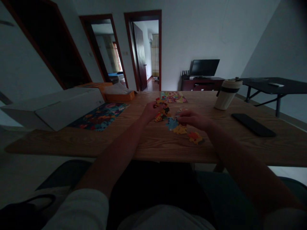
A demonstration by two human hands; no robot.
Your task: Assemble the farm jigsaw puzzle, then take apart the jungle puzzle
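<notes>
Several colourful puzzle pieces lie on the wooden table in front of me. My left hand [153, 111] is at the pile of yellow, red and dark pieces [163, 111]; its fingers are bent over them, and whether they grip one is too dim to tell. Just to the right, my right hand [192, 119] reaches over the light blue pieces [171, 123], fingertips at their edge, the grip unclear. Yellow pieces [179, 129] lie just below the right fingers. A separate orange and yellow cluster [195, 137] sits nearer the table's front edge.
A white box [64, 105], an orange box [120, 96] and a dark illustrated sheet [102, 117] occupy the table's left. Behind the pieces is a pink and green picture [173, 96]. On the right stand a lidded cup [227, 95] and a black flat object [253, 124].
</notes>
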